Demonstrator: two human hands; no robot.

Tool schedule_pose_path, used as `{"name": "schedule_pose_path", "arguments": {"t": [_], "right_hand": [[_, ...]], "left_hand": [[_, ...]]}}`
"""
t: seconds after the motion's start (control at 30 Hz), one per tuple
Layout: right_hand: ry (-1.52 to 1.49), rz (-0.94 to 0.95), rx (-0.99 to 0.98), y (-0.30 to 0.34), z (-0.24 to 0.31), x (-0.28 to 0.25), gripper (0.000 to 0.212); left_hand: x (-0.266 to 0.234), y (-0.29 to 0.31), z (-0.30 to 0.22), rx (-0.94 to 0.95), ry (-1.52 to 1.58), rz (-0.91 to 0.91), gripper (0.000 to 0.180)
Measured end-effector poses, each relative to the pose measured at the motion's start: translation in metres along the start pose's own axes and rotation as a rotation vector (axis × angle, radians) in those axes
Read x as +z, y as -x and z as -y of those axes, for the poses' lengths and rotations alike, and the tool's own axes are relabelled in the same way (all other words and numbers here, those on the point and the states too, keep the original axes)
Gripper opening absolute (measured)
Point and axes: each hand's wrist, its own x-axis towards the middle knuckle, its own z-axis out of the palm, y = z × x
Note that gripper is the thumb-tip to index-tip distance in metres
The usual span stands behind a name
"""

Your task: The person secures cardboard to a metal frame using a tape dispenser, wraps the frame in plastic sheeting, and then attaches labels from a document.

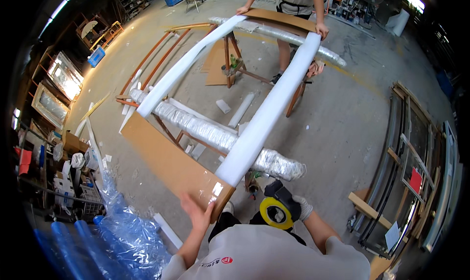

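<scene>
A large rectangular frame has its long sides wrapped in white foam (269, 116). A brown cardboard strip (169, 155) covers its near end, with shiny clear tape at the near right corner. My bare left hand (198, 215) lies against the cardboard near that corner, thumb and fingers spread. In my gloved right hand (304, 207) is a black tape dispenser with a yellow-rimmed roll (275, 212), held right of the corner and apart from the frame. At the far end, a co-worker's two hands (320, 30) touch another cardboard strip (279, 20).
The frame rests on padded bars wrapped in silvery film (196, 126), on rusty trestles (227, 60). Blue plastic-wrapped rolls (83, 246) lie at lower left. Window frames (411, 172) stand at right. Foam pieces (242, 109) and flat cardboard (215, 65) lie beneath.
</scene>
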Motion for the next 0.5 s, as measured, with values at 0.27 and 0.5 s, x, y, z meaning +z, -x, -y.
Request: {"name": "schedule_pose_path", "arguments": {"t": [0.27,0.5], "right_hand": [[0.324,-0.068,0.201,-0.01,-0.031,0.022,0.051],[0.823,-0.088,0.287,-0.025,-0.062,0.083,0.055]], "left_hand": [[0.055,0.06,0.079,-1.163,1.643,0.495,0.07],[0.042,0.065,0.068,-1.141,1.484,0.463,0.06]]}}
